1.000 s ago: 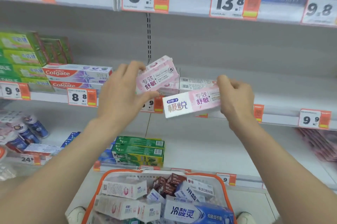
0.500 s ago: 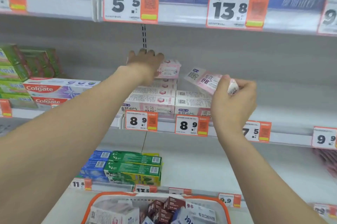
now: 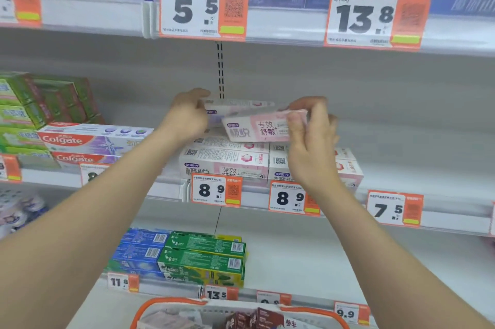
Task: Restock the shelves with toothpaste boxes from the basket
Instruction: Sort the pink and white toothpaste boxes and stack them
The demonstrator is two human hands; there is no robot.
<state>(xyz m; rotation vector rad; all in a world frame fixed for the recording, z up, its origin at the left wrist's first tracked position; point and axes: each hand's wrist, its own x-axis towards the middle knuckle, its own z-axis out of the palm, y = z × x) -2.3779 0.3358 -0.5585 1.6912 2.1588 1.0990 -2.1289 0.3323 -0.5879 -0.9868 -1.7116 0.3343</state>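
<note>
My right hand (image 3: 310, 135) pinches the right end of a pink and white toothpaste box (image 3: 257, 129), held tilted just above the stack of matching pink boxes (image 3: 227, 159) on the middle shelf. My left hand (image 3: 187, 117) grips the left end of another pink box (image 3: 235, 104) lying on top of that stack, behind the one in my right hand. The orange-rimmed basket (image 3: 171, 304) sits at the bottom edge, with dark red and white boxes inside it.
Colgate boxes (image 3: 88, 141) and green boxes (image 3: 32, 103) fill the middle shelf's left. Green and blue boxes (image 3: 187, 253) lie on the lower shelf. Price tags (image 3: 215, 189) line the shelf edges. The middle shelf's right part (image 3: 415, 157) is bare.
My right hand has carried its pink box left and up, over the stack. My left hand has drawn back a little and now grips the top box's left end.
</note>
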